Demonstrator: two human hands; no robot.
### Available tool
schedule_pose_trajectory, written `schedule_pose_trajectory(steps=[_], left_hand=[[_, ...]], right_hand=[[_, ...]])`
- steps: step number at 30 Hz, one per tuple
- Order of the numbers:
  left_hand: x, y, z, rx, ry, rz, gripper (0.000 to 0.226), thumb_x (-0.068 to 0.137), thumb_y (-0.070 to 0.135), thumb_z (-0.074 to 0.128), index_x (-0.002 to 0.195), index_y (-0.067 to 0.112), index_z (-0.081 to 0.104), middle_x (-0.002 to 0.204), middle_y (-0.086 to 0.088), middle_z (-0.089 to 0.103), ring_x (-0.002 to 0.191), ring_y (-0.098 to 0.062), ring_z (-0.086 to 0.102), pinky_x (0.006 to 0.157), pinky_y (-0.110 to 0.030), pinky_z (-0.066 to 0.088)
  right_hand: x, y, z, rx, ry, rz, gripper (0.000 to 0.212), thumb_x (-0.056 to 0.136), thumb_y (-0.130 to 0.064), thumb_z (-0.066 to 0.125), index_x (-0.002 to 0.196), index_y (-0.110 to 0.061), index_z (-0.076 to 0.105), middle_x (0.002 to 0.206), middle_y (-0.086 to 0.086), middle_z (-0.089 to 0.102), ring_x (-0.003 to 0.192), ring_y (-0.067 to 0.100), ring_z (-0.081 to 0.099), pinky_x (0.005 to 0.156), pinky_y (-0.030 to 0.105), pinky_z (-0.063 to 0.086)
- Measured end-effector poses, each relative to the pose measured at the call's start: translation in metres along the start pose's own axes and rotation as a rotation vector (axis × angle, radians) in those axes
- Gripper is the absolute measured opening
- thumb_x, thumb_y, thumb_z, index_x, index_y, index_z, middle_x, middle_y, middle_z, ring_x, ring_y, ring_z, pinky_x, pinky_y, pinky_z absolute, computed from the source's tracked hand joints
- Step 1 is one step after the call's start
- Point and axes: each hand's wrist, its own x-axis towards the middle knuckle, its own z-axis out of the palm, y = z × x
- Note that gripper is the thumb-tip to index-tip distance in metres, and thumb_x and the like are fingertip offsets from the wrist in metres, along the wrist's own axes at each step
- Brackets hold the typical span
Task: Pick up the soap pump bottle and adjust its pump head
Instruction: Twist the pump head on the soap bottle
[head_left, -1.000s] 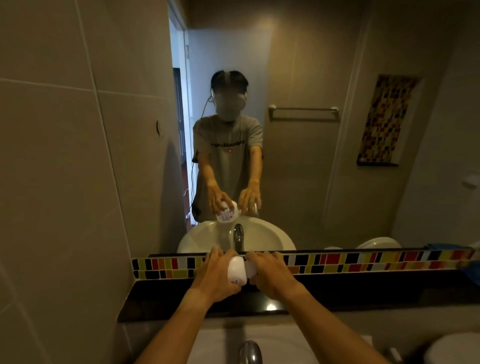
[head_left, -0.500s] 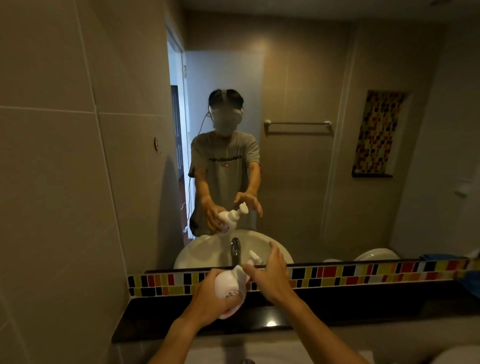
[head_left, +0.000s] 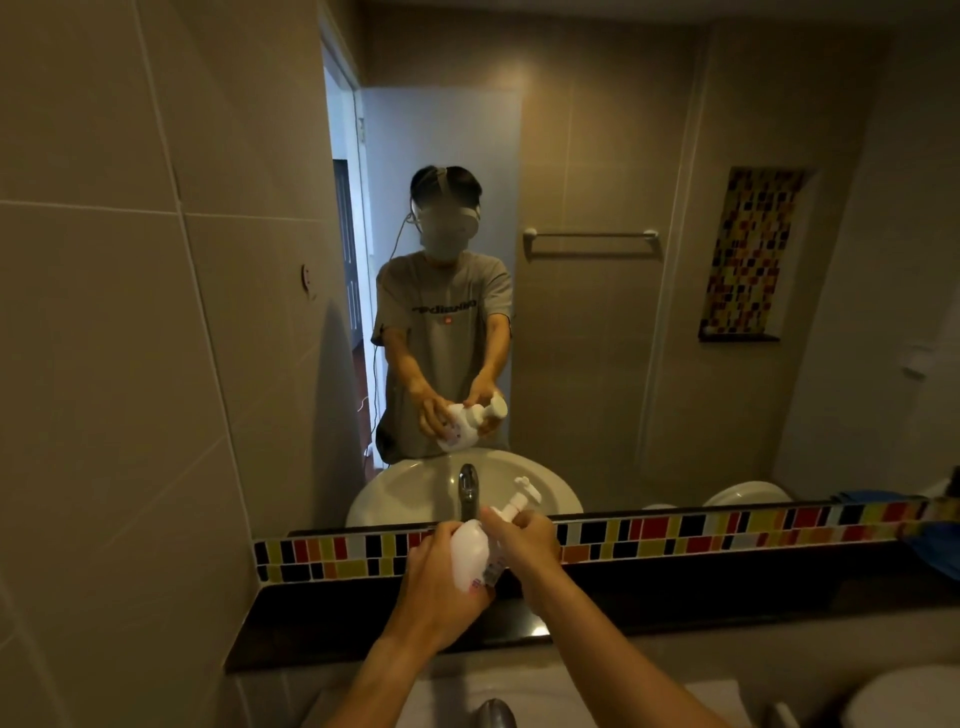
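A white soap pump bottle is held in the air above the dark ledge, tilted so its top points up and to the right. My left hand wraps around its round body from the left. My right hand grips the bottle's neck just below the white pump head, which sticks out past my fingers. The mirror shows the same hold from the front.
A dark countertop ledge runs under a band of coloured mosaic tiles and a large mirror. A chrome faucet rises at the bottom edge over the white basin. A tiled wall stands close at the left. Blue cloth lies far right.
The bottle went from lying sideways between both hands to tilted with the pump head up and right. My right hand opened briefly, then closed on the neck below the pump.
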Motion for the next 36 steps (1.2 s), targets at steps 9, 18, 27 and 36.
schedule_pose_trajectory(steps=[9,18,27,36], left_hand=[[-0.001,0.002,-0.023,-0.917,-0.508,-0.503,0.067,0.031,0.029,0.089,0.094,0.011,0.077,0.092,-0.018,0.077,0.082,-0.031,0.075,0.061,-0.037,0.06],[-0.004,0.005,-0.005,-0.455,-0.149,-0.293,0.062,0.052,0.022,0.087,0.101,0.038,0.054,0.102,0.006,0.064,0.088,-0.014,0.066,0.055,-0.014,0.053],[0.002,0.013,-0.023,-0.852,-0.315,-0.544,0.081,0.042,0.03,0.089,0.117,0.018,0.06,0.104,-0.016,0.073,0.1,-0.035,0.067,0.068,-0.043,0.059],[-0.005,0.009,-0.009,-0.255,-0.045,-0.173,0.073,0.061,0.028,0.089,0.119,0.035,0.046,0.107,0.017,0.055,0.094,-0.01,0.06,0.067,-0.018,0.052]], right_hand=[[0.001,-0.006,-0.036,0.339,-0.583,0.18,0.029,0.097,-0.01,0.048,0.124,-0.006,0.055,0.122,0.025,0.056,0.112,0.041,0.056,0.108,0.058,0.042],[0.0,0.001,-0.01,0.01,-0.161,0.022,0.043,0.079,-0.03,0.08,0.113,-0.009,0.061,0.107,0.013,0.072,0.097,0.027,0.072,0.084,0.041,0.061],[0.003,-0.007,-0.022,0.166,-0.241,0.166,0.042,0.087,-0.026,0.053,0.122,-0.004,0.062,0.118,0.025,0.069,0.104,0.035,0.065,0.087,0.045,0.051],[-0.003,-0.004,-0.005,-0.035,-0.119,0.088,0.033,0.084,-0.029,0.074,0.108,-0.01,0.064,0.105,0.01,0.071,0.093,0.022,0.067,0.072,0.032,0.054]])
